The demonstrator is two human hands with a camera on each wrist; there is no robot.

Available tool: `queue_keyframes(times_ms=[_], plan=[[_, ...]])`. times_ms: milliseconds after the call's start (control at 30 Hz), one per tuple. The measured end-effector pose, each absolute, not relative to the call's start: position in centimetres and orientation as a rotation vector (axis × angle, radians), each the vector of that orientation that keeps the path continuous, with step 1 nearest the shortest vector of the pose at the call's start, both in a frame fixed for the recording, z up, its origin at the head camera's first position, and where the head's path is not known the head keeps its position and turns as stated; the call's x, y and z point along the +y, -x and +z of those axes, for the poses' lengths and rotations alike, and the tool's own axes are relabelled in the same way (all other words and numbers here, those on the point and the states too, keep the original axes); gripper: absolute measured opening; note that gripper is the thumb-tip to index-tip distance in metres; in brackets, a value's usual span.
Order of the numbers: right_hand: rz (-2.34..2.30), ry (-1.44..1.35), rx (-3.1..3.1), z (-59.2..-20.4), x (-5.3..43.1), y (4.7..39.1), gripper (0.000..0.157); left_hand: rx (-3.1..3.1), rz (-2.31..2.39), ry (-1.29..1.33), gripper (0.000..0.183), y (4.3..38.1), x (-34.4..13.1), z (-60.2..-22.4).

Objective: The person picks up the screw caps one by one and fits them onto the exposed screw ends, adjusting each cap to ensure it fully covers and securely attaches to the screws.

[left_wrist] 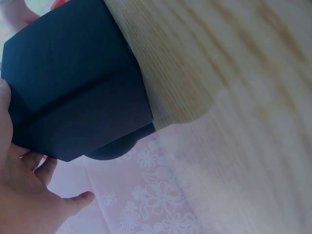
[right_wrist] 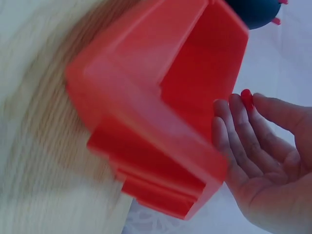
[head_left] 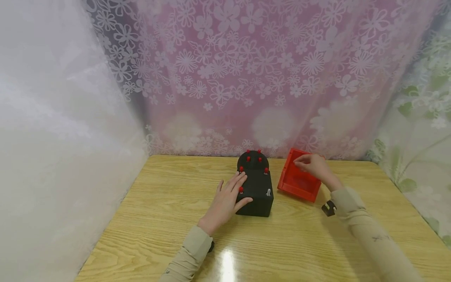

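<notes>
A black box [head_left: 256, 183] with a rounded back plate stands on the table, and several small red caps [head_left: 248, 159] stick up from it. A bare grey screw-like post [head_left: 268, 192] shows at its near right corner. My left hand [head_left: 225, 197] rests on the box's left side and top edge, fingers extended, thumb along the near edge. Over a red plastic bin [head_left: 297, 191], my right hand [head_left: 315, 167] pinches a small red cap [right_wrist: 247, 99] between thumb and fingertips. In the right wrist view the other fingers are spread beside the bin's rim.
Both the box and the bin stand toward the back of a light wooden table [head_left: 158, 211], the bin to the right of the box. A pink floral curtain [head_left: 225, 78] hangs directly behind the table's back edge. White sheeting [head_left: 63, 117] covers the left side.
</notes>
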State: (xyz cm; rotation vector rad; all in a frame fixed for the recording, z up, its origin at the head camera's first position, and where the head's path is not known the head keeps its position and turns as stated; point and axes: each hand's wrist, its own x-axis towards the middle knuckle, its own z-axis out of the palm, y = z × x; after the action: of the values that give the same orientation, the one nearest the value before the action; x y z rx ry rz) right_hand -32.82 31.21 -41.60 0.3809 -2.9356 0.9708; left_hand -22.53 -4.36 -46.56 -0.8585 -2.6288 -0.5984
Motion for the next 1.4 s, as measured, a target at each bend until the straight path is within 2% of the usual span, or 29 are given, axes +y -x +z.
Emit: queue_keyframes(times_ms=[333, 667, 833, 1033, 1267, 1400], plan=[[1.395, -0.171, -2.810, -41.0, 29.5, 30.9, 0.044, -2.644, -0.604, 0.852, 0.075, 22.4, -4.4, -46.4], [1.777, -0.215, -2.540, -40.8, 27.8, 28.5, 0.050, -2.639, -0.604, 0.851, 0.075, 22.5, -4.3, -46.5], [1.892, -0.190, -2.447, -41.0, 27.1, 27.3, 0.052, -2.637, -0.606, 0.854, 0.076, 22.6, -4.4, -46.7], [2.020, -0.149, -2.339, -41.2, 26.1, 26.1, 0.048, -2.632, -0.606, 0.860, 0.076, 22.6, -4.4, -46.6], [2.042, -0.116, -2.344, -41.4, 25.3, 25.2, 0.054, -2.644, -0.594, 0.853, 0.076, 22.6, -4.3, -46.5], [2.073, -0.128, -2.339, -41.4, 24.8, 24.9, 0.050, -2.640, -0.594, 0.854, 0.076, 22.5, -4.3, -46.5]])
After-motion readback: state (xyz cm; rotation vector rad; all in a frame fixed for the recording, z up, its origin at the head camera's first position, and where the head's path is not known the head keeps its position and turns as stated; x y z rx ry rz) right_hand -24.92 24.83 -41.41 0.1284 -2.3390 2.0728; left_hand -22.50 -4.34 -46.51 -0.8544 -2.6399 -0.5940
